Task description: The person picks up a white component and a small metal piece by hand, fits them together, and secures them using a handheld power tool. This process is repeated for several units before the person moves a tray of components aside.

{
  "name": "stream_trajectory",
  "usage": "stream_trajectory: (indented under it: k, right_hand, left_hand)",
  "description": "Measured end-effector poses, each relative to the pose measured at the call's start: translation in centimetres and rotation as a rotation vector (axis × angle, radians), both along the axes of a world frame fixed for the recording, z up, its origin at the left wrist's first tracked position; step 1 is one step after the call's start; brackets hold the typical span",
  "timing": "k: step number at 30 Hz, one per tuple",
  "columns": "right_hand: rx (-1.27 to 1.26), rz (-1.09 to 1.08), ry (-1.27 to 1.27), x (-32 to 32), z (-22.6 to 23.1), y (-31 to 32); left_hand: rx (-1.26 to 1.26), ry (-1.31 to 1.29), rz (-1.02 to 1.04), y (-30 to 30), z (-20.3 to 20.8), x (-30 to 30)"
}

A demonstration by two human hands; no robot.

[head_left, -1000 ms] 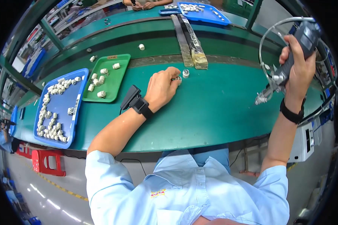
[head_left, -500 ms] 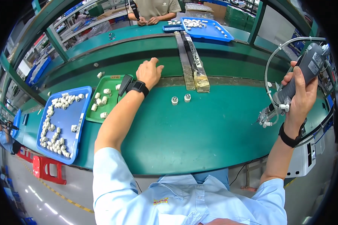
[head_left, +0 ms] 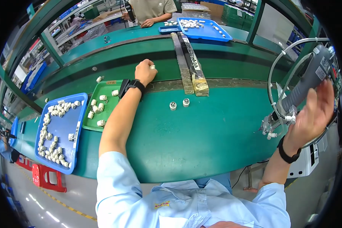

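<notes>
My left hand point(head_left: 144, 72) is closed at the far side of the bench, beyond the green tray point(head_left: 109, 106). A small white cylindrical part point(head_left: 152, 67) shows between its fingertips. At the right, my right hand point(head_left: 311, 114) has its fingers stretched out, with the palm beside a grey pneumatic hand tool point(head_left: 302, 85) with clear hoses. That tool hangs tilted, its metal tip pointing down to the left. Two small white parts with dark tops, a left one point(head_left: 173, 106) and a right one point(head_left: 186, 102), stand upright on the green bench point(head_left: 201, 140).
Left of the green tray lies a blue tray point(head_left: 78, 131) with many white parts. Two long taped bars point(head_left: 190, 68) reach across the bench's far side. Beyond, a person point(head_left: 152, 15) works near another blue tray point(head_left: 216, 37). A red stool point(head_left: 45, 178) stands at lower left.
My right hand has let go of the grey tool, and its fingers have opened. My left hand has drawn in its fingers, and a white part now shows in them.
</notes>
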State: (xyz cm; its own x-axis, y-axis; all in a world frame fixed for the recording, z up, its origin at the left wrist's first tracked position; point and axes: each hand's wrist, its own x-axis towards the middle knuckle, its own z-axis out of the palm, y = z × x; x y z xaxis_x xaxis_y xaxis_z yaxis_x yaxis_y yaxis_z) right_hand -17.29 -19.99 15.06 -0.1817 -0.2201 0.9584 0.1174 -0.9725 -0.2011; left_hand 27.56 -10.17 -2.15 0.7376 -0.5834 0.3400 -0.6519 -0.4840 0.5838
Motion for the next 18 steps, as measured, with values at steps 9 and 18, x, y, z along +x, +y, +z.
stream_trajectory:
  k: [9, 18]
  right_hand:
    - [-0.112, 0.396, 0.698, 0.8, -7.1, 10.1]
    - [0.591, 0.539, 0.702, 3.7, -12.7, 10.3]
  left_hand:
    - [-0.465, 1.152, -0.824, 7.1, 5.4, -14.9]
    - [-0.228, 1.172, -0.843, 10.2, 4.7, -22.7]
